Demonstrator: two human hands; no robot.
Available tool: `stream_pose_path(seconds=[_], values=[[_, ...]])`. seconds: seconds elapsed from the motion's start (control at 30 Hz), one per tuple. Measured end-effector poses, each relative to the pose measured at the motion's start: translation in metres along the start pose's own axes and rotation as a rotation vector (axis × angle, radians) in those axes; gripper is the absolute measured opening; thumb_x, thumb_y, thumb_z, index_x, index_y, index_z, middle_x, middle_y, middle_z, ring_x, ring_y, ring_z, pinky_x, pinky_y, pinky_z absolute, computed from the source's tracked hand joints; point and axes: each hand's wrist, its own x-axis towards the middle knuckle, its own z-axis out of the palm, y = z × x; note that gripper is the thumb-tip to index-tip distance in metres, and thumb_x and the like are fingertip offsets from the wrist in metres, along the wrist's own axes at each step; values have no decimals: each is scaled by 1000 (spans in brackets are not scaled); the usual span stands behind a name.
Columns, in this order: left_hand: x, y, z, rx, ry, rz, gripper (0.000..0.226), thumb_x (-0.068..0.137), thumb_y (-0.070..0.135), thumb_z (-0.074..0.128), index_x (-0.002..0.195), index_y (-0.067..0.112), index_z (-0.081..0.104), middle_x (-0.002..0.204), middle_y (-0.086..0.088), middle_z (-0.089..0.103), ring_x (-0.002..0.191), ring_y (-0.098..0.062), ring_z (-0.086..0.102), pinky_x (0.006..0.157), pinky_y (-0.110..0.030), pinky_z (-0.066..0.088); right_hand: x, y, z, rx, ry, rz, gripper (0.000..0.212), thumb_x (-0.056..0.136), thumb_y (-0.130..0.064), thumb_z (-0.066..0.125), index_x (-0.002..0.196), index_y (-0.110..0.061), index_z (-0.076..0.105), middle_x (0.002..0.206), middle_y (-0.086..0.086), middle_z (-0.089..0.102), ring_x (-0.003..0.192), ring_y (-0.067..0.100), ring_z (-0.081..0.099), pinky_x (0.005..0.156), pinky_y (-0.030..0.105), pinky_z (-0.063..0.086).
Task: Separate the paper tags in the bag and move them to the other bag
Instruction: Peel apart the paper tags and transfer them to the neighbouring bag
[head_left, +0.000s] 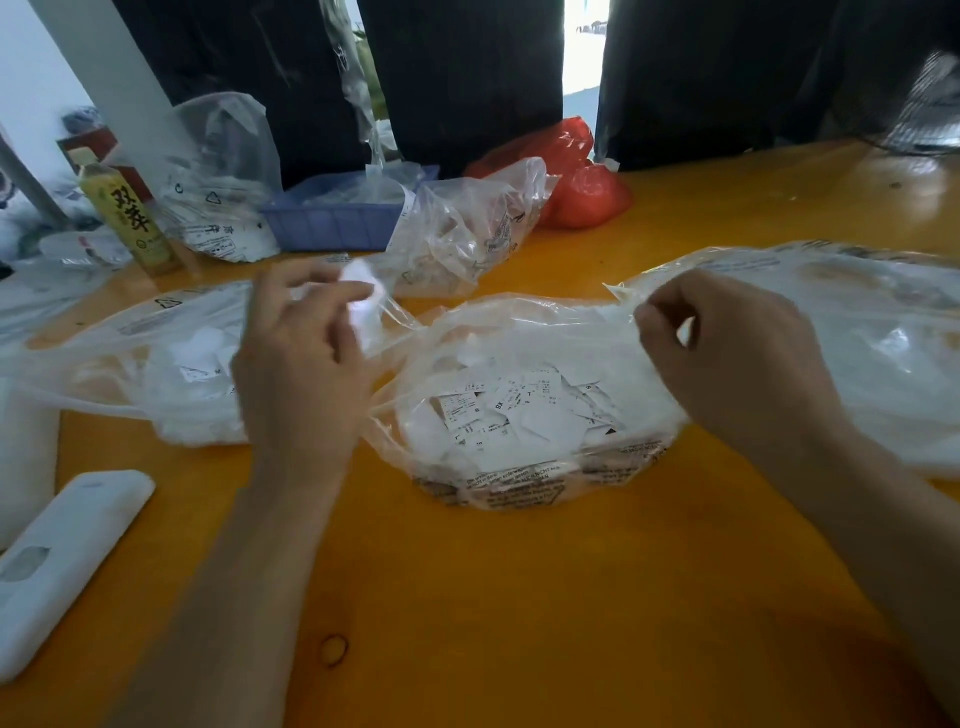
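Observation:
A clear plastic bag (524, 483) full of white printed paper tags (519, 415) sits open on the yellow table in front of me. A second clear bag (156, 374) with white tags lies to its left. My left hand (301, 364) hovers over that left bag, pinching white paper tags (363, 301) between thumb and fingertips. My right hand (727, 358) is curled at the right rim of the middle bag; whether it pinches the plastic or a tag I cannot tell.
A large flat clear bag (857, 332) lies at the right. Behind stand a blue tray (332, 223), more clear bags (467, 228), a red bag (576, 182) and a yellow-green bottle (130, 218). A white remote-like device (57, 566) lies near left.

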Motion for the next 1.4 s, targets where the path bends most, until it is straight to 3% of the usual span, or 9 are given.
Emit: stream_pose_path(seconds=[0.13, 0.2, 0.3, 0.4, 0.6, 0.87, 1.0, 1.17, 1.4], values=[[9, -48, -7, 355, -188, -254, 30, 102, 3, 58, 124, 11, 76, 126, -17, 68, 107, -39, 64, 87, -47, 51, 16, 34, -11, -454, -197, 119, 23, 104, -15, 47, 98, -10, 69, 94, 11, 70, 84, 30, 63, 81, 40, 53], [9, -57, -4, 542, -395, -342, 31, 107, 18, 51, 131, 12, 71, 123, -20, 69, 117, -45, 56, 96, -54, 42, 21, 46, -16, -624, -338, 192, 25, 96, -3, 50, 106, -8, 72, 103, 14, 73, 95, 34, 65, 88, 44, 54], [11, -56, 2, 694, -717, -549, 55, 112, 47, 24, 141, 19, 61, 147, -15, 56, 151, -40, 24, 116, -61, 18, 23, 61, -19, -691, -429, 250, 29, 90, 1, 54, 111, -8, 72, 110, 16, 72, 101, 36, 65, 87, 42, 54], [8, -52, 7, 720, -741, -529, 73, 108, 57, 8, 151, 19, 54, 168, -8, 35, 160, -42, -13, 119, -71, -13, 24, 74, -17, -670, -486, 312, 30, 92, -2, 53, 113, -9, 72, 115, 17, 70, 103, 39, 64, 83, 42, 54], [2, -31, 6, 665, -672, -376, 75, 104, 68, 6, 152, 34, 53, 173, -2, 27, 159, -44, -16, 118, -72, -16, 26, 79, -14, -645, -389, 296, 17, 89, -6, 60, 95, -10, 75, 99, 13, 72, 92, 37, 65, 75, 41, 57], [-10, -12, 13, 532, -401, -166, 50, 105, 55, 37, 112, 29, 79, 120, 2, 74, 136, -29, 43, 104, -55, 24, 26, 57, -22, -419, -41, 135, 18, 100, -14, 59, 100, -10, 77, 99, 13, 75, 93, 37, 66, 79, 41, 51], [-12, 0, 18, 195, -231, 33, 38, 106, 44, 49, 114, 20, 77, 112, 0, 74, 114, -24, 53, 88, -42, 31, 17, 26, -20, 54, 28, 127, 10, 101, -25, 62, 102, -24, 73, 89, -14, 70, 76, -3, 60, 70, 8, 43], [-34, 41, 26, -495, -513, -38, 44, 104, 57, 49, 132, 27, 65, 113, 21, 67, 97, 4, 63, 81, -11, 50, -3, -4, 5, 634, -271, 280, 10, 100, -27, 65, 98, -24, 74, 81, -8, 76, 57, 5, 59, 56, 26, 49], [-47, 54, 33, -843, -748, -331, 29, 86, 47, 78, 113, 43, 71, 97, 19, 77, 88, -2, 75, 76, -15, 57, -18, -16, 25, 707, -406, 174, 14, 100, -36, 62, 96, -29, 74, 66, -1, 69, 56, 15, 61, 57, 26, 52]])
